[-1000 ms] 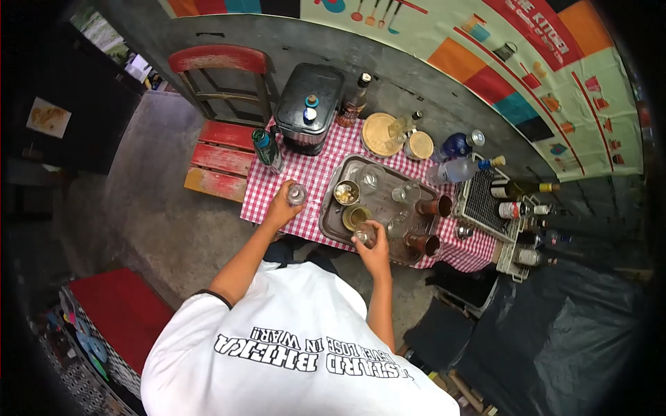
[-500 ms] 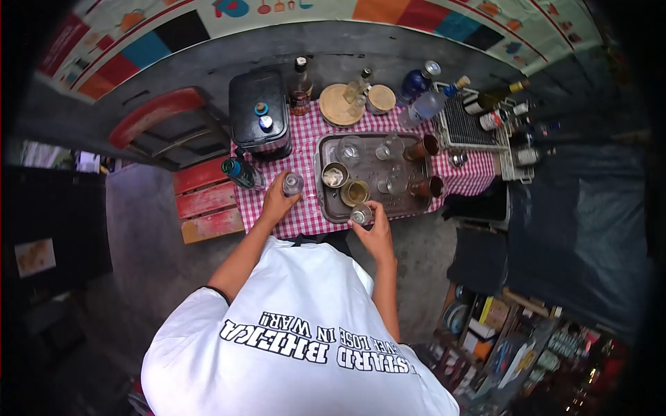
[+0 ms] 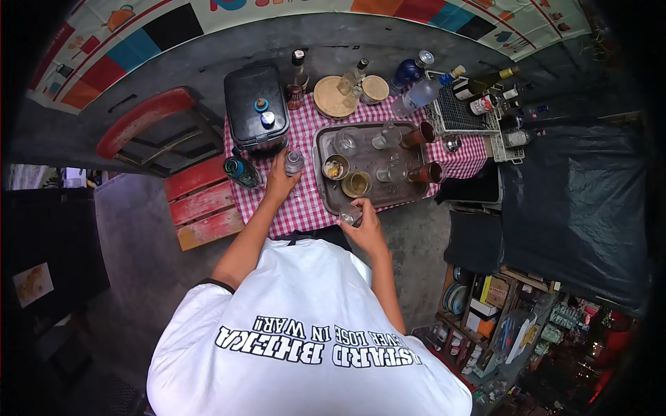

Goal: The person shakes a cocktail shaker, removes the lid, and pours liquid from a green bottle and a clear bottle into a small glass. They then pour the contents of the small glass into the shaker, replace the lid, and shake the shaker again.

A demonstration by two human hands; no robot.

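My left hand (image 3: 280, 182) is closed around a small clear glass bottle (image 3: 293, 162), whose open top faces up over the checked cloth, left of the tray. Just in front of the tray's near edge, my right hand (image 3: 366, 230) grips a small clear drinking glass (image 3: 349, 214), which looks tilted. Close to that glass, a tumbler with a yellowish tint (image 3: 357, 184) stands on the brown tray (image 3: 326, 142). Beside the tumbler is a small bowl (image 3: 336, 167) with pale, yellowish contents. Clear glasses (image 3: 390, 168) and two reddish-brown cups (image 3: 424, 172) occupy the tray's right side.
A black lidded bin (image 3: 257, 97) and a dark bottle with a blue top (image 3: 241, 171) stand at the left. Bottles, round wooden boards (image 3: 336, 97) and a wire rack (image 3: 458, 114) line the back. A red chair (image 3: 201, 201) sits left of the table.
My left hand has moved slightly away from me with the bottle. My right hand has come left and nearer my body, and its glass now leans. The bowl's contents look yellower.
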